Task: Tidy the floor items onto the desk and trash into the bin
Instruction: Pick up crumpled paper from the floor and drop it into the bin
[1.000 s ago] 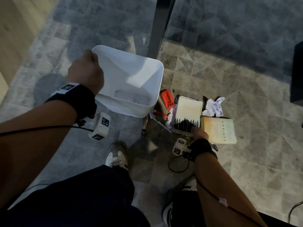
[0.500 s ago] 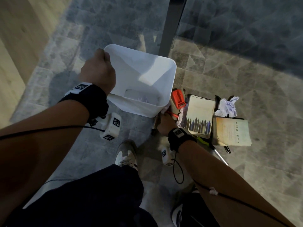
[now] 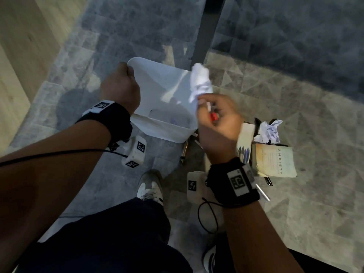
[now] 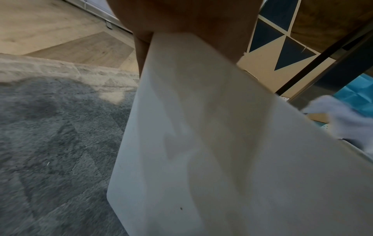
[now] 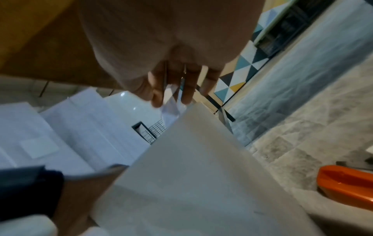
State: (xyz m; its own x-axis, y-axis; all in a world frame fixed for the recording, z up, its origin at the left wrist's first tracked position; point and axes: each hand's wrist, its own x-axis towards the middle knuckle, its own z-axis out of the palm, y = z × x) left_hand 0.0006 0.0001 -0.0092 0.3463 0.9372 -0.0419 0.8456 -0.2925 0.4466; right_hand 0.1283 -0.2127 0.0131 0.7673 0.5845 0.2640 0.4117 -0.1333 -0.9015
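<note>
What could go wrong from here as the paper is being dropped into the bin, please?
The right hand pinches the paper wad right at the rim of the bin, not over its middle, so it may fall outside onto the rug. The left hand holds the bin tilted by one edge, so it could tip. Another crumpled paper sits beside the books and may be missed.

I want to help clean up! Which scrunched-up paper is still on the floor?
The crumpled paper beside the books. The other white wad is pinched in the right hand, over the bin.
</note>
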